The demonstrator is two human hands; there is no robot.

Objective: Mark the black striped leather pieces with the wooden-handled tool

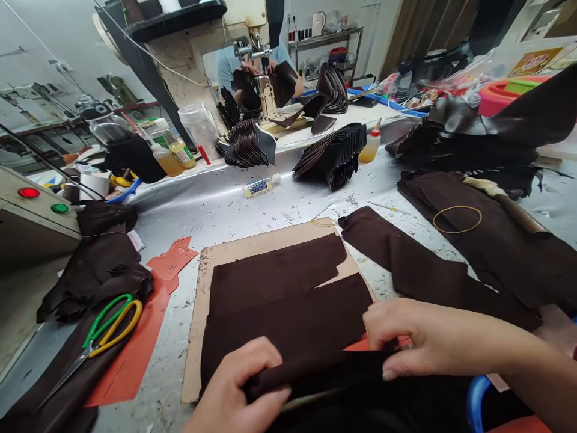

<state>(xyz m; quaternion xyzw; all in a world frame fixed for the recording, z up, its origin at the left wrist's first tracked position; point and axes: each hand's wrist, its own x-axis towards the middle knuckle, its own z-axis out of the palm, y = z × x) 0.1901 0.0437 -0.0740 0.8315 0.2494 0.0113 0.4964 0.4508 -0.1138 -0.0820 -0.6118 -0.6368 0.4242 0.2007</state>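
Observation:
Both hands are at the near edge of a cardboard sheet (193,355). My left hand (247,385) is closed, its thumb and fingers pinching a dark brown fabric piece (324,370). The same piece runs across to my right hand (415,337), which grips its other end with curled fingers. A bit of an orange-red pattern sheet (358,344) shows beside the right fingers. Beyond the hands, two dark brown panels (274,276) lie flat on the cardboard, one overlapping the other. The lower part of the held fabric merges into dark material at the bottom.
Scissors (101,334) with green and yellow handles rest on dark fabric at left, near orange-red patterns (130,361). More brown panels (424,264) lie to the right, a yellow ring (457,219) on one. Stacked leather pieces (333,153), glue bottles and a sewing machine stand behind. A person sits opposite.

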